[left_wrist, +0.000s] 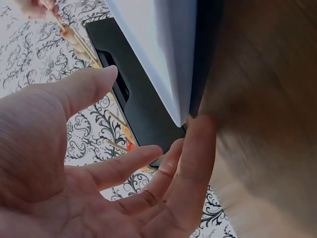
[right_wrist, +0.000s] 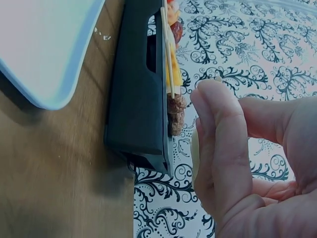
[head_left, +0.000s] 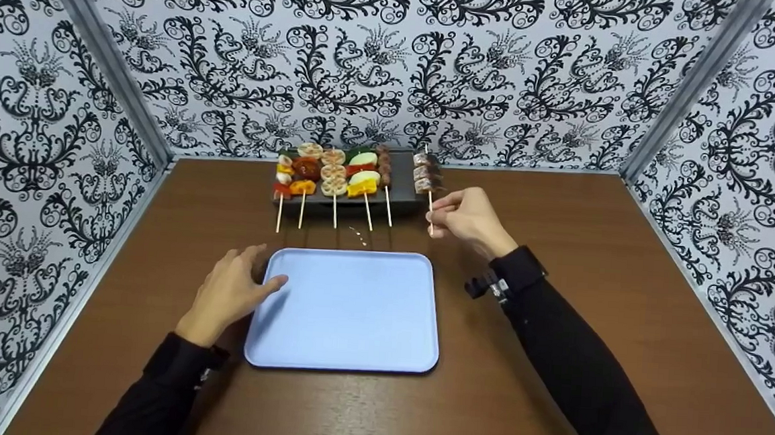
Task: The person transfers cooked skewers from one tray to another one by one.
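My right hand [head_left: 471, 219] pinches the bare lower stick of a skewer of brown and whitish chunks [head_left: 425, 173], between thumb and fingertips. The chunks are at the right end of a black tabletop grill [head_left: 402, 178]. In the right wrist view the fingers hide most of that skewer. My left hand [head_left: 229, 292] is at the left side of a light blue tray [head_left: 348, 309], thumb and fingers spread apart. From the left wrist, its fingertips [left_wrist: 198, 131] show right by the tray's corner, with nothing gripped.
Several other skewers lie across the grill, including mixed vegetables [head_left: 363, 176], lotus-root slices [head_left: 333, 174] and small brown meatballs [head_left: 384, 167]. Their sticks overhang its front edge. Small white crumbs [head_left: 361, 237] dot the brown table [head_left: 524, 401]. Patterned walls [head_left: 397, 63] enclose the back and sides.
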A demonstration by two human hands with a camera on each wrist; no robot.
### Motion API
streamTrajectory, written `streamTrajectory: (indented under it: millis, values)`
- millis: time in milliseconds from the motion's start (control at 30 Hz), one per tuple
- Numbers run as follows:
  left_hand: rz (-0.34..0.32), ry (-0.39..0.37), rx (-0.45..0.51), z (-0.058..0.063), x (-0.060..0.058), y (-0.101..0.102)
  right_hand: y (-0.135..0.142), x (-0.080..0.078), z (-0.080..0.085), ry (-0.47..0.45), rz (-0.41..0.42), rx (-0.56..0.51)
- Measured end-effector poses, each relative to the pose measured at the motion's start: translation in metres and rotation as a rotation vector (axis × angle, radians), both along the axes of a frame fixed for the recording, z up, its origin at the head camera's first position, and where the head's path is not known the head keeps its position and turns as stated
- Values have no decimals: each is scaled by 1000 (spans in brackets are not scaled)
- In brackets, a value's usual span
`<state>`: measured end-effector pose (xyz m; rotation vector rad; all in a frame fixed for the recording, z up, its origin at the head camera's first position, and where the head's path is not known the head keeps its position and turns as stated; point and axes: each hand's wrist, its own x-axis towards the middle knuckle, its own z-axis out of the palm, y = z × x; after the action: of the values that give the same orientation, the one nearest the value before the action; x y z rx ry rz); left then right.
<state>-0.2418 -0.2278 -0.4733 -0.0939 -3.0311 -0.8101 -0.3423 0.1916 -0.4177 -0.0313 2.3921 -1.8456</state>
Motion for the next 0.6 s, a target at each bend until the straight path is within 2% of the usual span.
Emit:
streamTrajectory:
  millis: [200, 600]
  values:
    - [-23, -17, 49, -1, -3, -4, 5, 15, -1, -2, 14, 25]
    - [-10, -150, 172, 2, 0, -7, 11, 50, 0, 18, 55, 75]
